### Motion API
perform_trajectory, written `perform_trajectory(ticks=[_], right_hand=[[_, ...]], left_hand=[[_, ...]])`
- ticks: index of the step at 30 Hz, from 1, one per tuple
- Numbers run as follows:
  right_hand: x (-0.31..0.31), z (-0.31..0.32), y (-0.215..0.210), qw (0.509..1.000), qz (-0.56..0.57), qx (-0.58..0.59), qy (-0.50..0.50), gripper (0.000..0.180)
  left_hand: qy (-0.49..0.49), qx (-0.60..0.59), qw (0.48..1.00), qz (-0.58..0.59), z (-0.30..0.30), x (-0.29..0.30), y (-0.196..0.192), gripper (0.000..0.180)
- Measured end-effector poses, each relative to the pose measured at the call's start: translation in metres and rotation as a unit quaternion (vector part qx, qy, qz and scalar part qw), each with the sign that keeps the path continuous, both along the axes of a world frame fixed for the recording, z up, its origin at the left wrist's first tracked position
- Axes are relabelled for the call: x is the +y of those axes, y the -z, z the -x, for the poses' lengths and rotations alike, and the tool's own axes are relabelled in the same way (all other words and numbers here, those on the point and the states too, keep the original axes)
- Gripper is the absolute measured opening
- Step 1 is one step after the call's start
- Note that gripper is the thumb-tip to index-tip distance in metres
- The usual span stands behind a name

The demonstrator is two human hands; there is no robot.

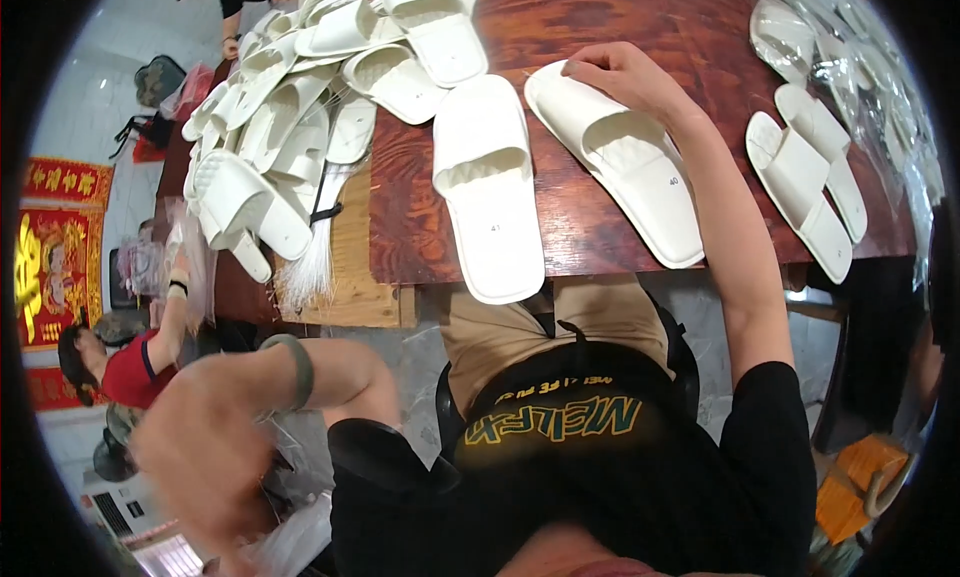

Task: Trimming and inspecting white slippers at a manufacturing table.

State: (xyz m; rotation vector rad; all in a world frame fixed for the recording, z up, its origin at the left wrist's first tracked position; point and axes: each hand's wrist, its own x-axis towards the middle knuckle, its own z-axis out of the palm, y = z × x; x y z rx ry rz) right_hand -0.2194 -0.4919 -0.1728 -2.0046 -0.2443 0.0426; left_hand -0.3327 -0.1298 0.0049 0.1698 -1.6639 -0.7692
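Two white slide sandals lie side by side on the dark wooden table in front of me. My right hand rests its fingertips on the toe end of the right sandal. The left sandal sticks out a little over the table's near edge, untouched. My left hand is down at my left side, below table height, blurred by motion; a green bangle sits on that wrist. Whether it holds anything is not visible.
A heap of white sandals covers the table's left part, with a bundle of white ties hanging off. Another pair of sandals and clear plastic bags lie at the right. A person in a red top sits at the left.
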Motion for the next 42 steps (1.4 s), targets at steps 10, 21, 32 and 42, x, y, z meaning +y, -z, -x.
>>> perform_trajectory(ticks=[10, 21, 32, 42], right_hand=[[0.008, 0.014, 0.004, 0.998, -0.043, -0.039, 0.035, 0.025], [0.017, 0.018, -0.009, 0.996, -0.071, 0.015, 0.049, 0.027], [-0.023, 0.006, -0.001, 0.974, -0.142, -0.079, 0.160, 0.025], [0.016, 0.001, 0.032, 0.981, 0.003, -0.092, 0.171, 0.022]], left_hand=[[-0.747, -0.305, 0.318, -0.498, -0.026, -0.131, 0.135, 0.112], [-0.823, -0.217, 0.348, -0.393, -0.040, -0.174, 0.188, 0.057], [-0.846, -0.215, 0.378, -0.309, -0.007, -0.058, 0.094, 0.038], [-0.896, -0.317, 0.037, -0.311, -0.229, 0.153, -0.007, 0.035]])
